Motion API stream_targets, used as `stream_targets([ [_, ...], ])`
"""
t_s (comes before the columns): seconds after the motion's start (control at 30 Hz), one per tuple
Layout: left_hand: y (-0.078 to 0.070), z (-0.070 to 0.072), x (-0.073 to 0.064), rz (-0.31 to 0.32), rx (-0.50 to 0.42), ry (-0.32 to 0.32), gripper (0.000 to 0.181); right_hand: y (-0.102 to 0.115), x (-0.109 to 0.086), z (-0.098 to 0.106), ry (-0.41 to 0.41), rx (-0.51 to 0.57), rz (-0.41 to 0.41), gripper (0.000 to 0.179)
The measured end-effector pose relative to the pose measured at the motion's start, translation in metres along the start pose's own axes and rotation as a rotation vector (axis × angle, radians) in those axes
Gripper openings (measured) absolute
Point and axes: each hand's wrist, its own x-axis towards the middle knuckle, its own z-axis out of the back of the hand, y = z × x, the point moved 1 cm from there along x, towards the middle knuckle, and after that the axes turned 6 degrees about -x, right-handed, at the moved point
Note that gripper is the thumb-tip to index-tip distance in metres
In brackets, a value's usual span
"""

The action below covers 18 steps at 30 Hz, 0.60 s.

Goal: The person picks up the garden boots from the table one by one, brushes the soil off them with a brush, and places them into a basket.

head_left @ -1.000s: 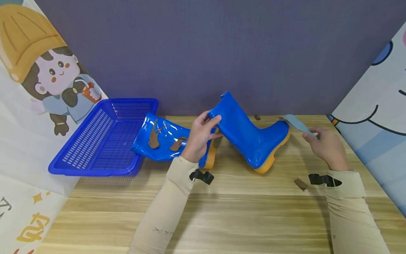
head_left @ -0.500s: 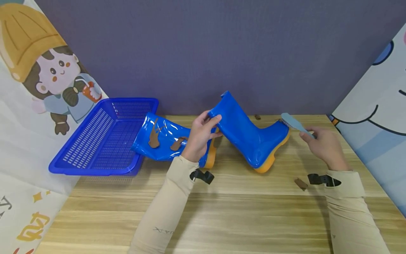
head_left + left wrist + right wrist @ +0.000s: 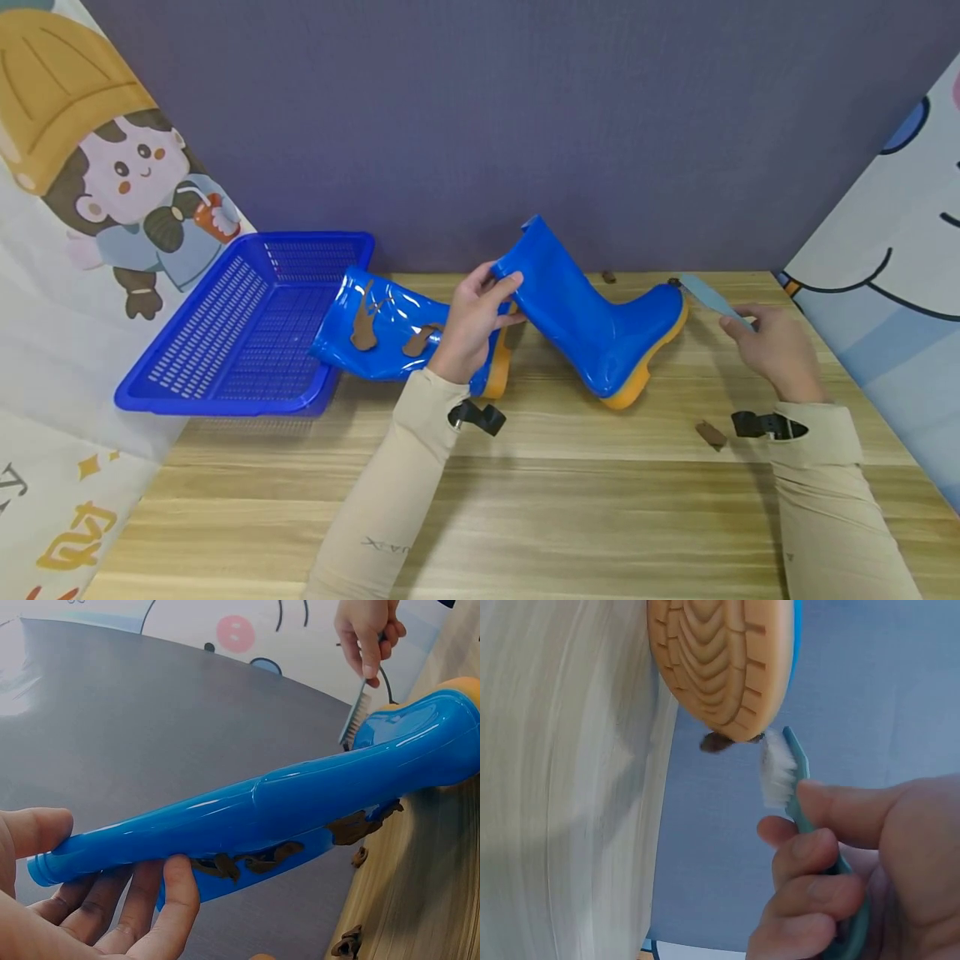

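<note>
My left hand [image 3: 476,325] grips the top of a shiny blue rain boot [image 3: 573,308] with a yellow-orange sole, tilted with its toe to the right. Brown mud-like patches [image 3: 274,856] cling to the side of the boot facing away from me, as the left wrist view shows. In my right hand [image 3: 776,346] is a light blue brush [image 3: 708,297], its white bristles [image 3: 778,769] right at the boot's toe. A dark brown clump [image 3: 716,742] shows at the toe tip. Behind my left wrist lies a second blue boot [image 3: 397,321], with brown patches on its shaft.
A blue plastic basket [image 3: 225,410] stands at the left, the second boot's top overlapping its right rim. Loose brown pieces lie on the wooden table [image 3: 570,517], one brown piece [image 3: 711,434] near my right wrist. A grey panel [image 3: 487,125] rises behind the table.
The brush in my right hand shifted slightly left over the toe with its bristles turned, then back right to the toe tip. My left hand and both boots stayed in place.
</note>
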Motion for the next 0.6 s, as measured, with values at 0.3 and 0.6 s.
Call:
stream_targets([
  [0.3,-0.0003,-0.0002,-0.0007,-0.001,0.013,0.001,0.034,-0.0071,-0.0002,0.0043,-0.038,-0.011,-0.041,0.061],
  [0.6,0.0011,-0.0001,-0.0003,-0.010,0.020,0.003,0.034,-0.0047,-0.0028,0.0079,-0.008,-0.003,-0.062,0.068],
])
